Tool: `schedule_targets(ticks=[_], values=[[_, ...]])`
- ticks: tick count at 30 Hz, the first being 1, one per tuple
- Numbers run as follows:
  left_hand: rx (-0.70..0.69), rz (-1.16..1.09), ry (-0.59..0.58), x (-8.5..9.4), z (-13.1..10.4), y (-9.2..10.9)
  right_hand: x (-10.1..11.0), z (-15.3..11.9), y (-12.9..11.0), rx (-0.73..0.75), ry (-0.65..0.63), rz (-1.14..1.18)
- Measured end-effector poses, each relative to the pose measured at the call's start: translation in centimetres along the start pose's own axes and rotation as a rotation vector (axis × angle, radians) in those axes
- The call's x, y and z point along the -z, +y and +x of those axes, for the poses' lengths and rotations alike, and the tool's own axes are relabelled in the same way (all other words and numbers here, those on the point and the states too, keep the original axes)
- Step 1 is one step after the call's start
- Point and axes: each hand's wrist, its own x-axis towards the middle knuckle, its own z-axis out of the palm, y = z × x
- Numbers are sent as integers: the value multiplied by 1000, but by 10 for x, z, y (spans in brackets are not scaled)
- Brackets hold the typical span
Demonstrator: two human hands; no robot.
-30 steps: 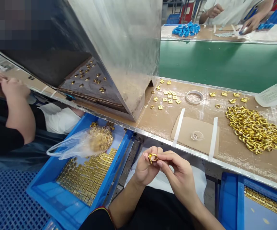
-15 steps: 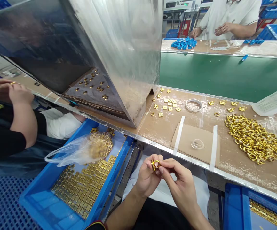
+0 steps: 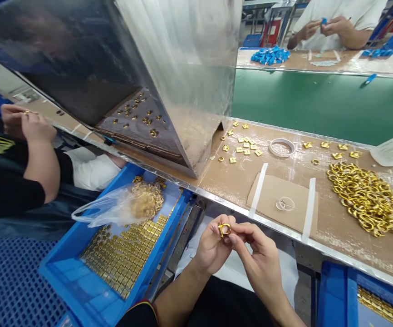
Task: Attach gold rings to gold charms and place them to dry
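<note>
At lower centre, the left hand and right hand are pinching, apparently working, a gold ring; the next move is likely needing steadiness.

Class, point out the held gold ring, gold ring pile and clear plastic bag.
Held gold ring (image 3: 220, 230), head view: band's left side.
Gold ring pile (image 3: 370, 197), head view: middle.
Clear plastic bag (image 3: 138, 202), head view: filled part.
</note>
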Motion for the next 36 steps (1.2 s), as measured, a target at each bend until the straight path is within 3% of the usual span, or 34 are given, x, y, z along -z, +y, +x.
schedule_targets(ticks=[8, 13, 20, 30, 36], values=[[-120, 215, -32, 0, -5, 7, -2, -10, -5, -71, -8, 117], [-156, 199, -77, -2, -6, 9, -4, -10, -10, -21, -34, 127], [-85, 78, -109, -2, -7, 7, -5, -8, -13, 55, -36, 73], [34, -21, -33, -7, -8, 6, -3, -8, -12, 94, -40, 16], [83, -106, 1, -13, -8, 12, -5, -6, -14, 182, 61, -178]])
